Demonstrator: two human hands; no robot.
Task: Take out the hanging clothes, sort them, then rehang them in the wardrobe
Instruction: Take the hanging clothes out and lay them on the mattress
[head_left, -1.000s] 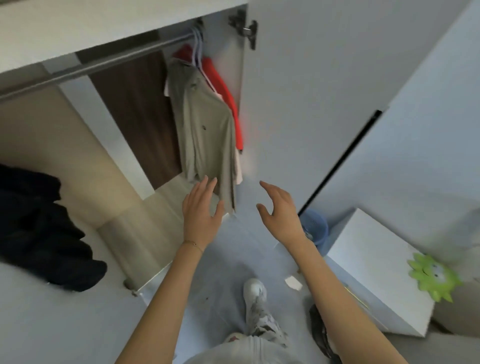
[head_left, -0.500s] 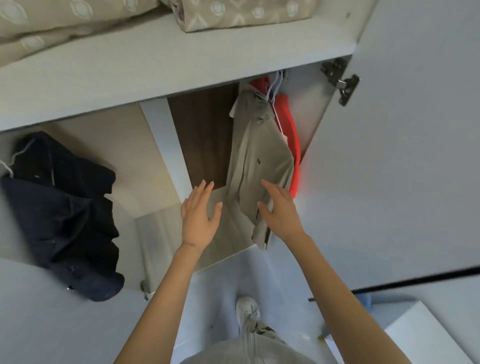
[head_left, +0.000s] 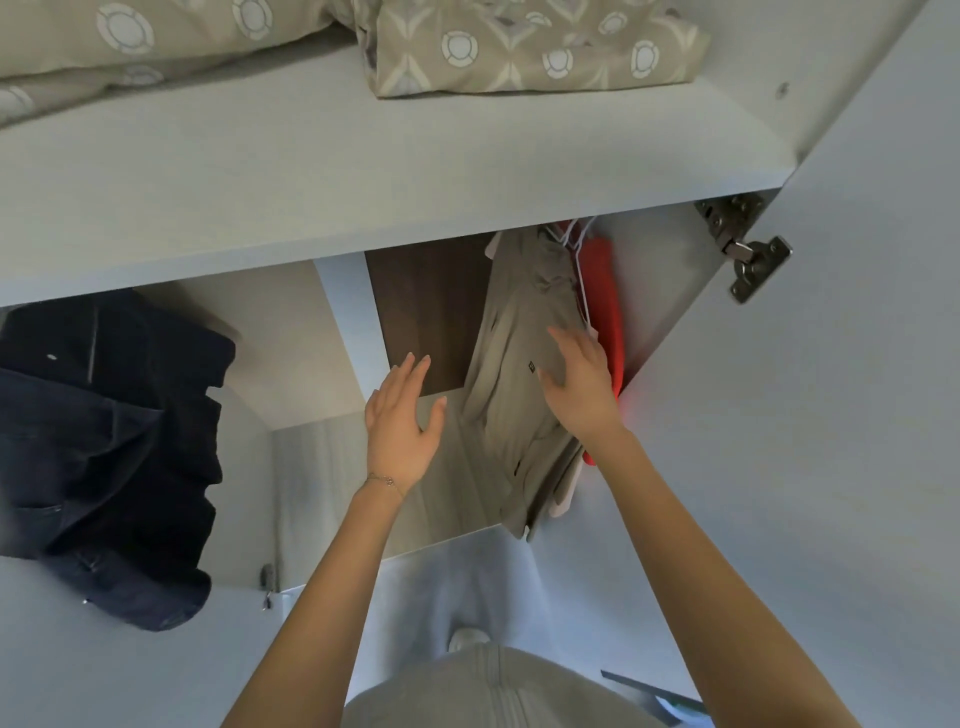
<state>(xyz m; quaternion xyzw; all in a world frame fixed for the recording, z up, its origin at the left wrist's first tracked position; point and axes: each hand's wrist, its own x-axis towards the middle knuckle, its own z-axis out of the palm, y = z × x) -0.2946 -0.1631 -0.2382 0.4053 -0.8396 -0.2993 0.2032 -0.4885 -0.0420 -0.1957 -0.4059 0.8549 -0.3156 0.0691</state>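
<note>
Wardrobe (head_left: 363, 171) stands open; shirt (head_left: 511, 374) hangs at its right end, red garment (head_left: 602, 291) just behind. Right hand (head_left: 582, 389), fingers spread and holding nothing, overlaps the shirt's front. Left hand (head_left: 400, 426), likewise flat and empty, hovers just left of it.

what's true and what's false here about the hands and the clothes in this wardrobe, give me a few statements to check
1. The right hand is spread open in front of the beige hanging shirt. True.
2. The left hand grips the beige shirt. False: it is open, holds nothing and is to the left of the shirt.
3. A red garment hangs just behind the beige shirt, on the hinge side. True.
4. The white shelf above the clothes is bare. False: patterned beige bedding lies on it.
5. The dark navy clothes are to the right of the beige shirt. False: they are far to its left.
</note>
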